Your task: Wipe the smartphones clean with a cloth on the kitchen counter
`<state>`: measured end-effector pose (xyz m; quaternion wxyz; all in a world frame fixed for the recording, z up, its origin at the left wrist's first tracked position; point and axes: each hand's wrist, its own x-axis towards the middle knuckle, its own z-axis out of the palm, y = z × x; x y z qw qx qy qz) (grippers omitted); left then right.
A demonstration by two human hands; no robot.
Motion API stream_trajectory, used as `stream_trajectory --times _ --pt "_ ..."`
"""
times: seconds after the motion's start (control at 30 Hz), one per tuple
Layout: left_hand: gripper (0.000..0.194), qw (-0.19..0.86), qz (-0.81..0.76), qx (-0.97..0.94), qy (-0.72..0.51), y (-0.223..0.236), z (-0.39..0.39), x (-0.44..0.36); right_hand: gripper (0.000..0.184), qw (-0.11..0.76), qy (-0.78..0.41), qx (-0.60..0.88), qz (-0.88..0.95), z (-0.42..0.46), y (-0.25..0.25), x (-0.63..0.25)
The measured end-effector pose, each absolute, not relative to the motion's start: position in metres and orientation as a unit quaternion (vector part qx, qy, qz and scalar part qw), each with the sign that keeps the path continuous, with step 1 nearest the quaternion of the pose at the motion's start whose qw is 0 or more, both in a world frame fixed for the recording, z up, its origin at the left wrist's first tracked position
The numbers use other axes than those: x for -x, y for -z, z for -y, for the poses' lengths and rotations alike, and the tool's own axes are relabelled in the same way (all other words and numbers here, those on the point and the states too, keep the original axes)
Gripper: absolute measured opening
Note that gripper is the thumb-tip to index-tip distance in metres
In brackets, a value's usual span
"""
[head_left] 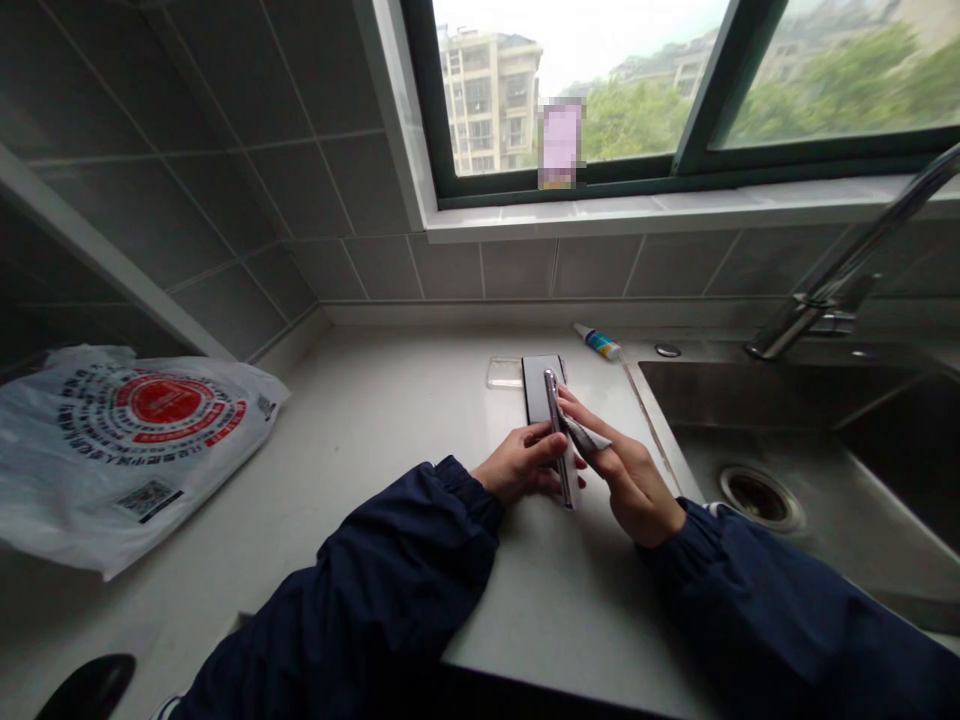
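Note:
My left hand [521,462] is closed around a smartphone [561,440], which it holds on edge above the counter. On the phone's right side, my right hand [634,480] presses a small grey-and-white cloth [586,437] between its fingers and the phone's face. Behind the held phone lies a flat grey rectangle with a dark edge [538,385], perhaps another phone; the hands partly cover it. A clear phone case [504,373] sits just left of it. Farther back on the right is a small white and blue tube [598,341] with a pointed tip.
A white plastic bag [157,430] with red and black print lies at the left of the counter [375,400]. To the right is a steel sink [750,440] with a chrome faucet [817,300]. A black rounded object [86,688] shows at the lower left. A window [637,90] is ahead.

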<state>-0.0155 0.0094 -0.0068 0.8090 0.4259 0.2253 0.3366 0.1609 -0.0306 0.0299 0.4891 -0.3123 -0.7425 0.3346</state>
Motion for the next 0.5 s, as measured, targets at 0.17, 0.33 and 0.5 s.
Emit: stream_trajectory --times 0.17,0.33,0.5 --pt "0.071 0.81 -0.233 -0.421 -0.334 0.0056 -0.0085 0.0152 0.047 0.494 -0.339 0.321 0.733 0.0303 -0.0297 -0.1603" --pt "0.074 0.807 -0.244 -0.425 -0.329 0.0017 -0.0069 0.0158 0.046 0.498 -0.33 0.342 0.726 0.0279 -0.025 -0.1624" --pt "0.075 0.81 -0.246 -0.422 -0.326 0.003 -0.008 0.0153 0.045 0.498 -0.327 0.351 0.723 0.0276 -0.0235 -0.163"
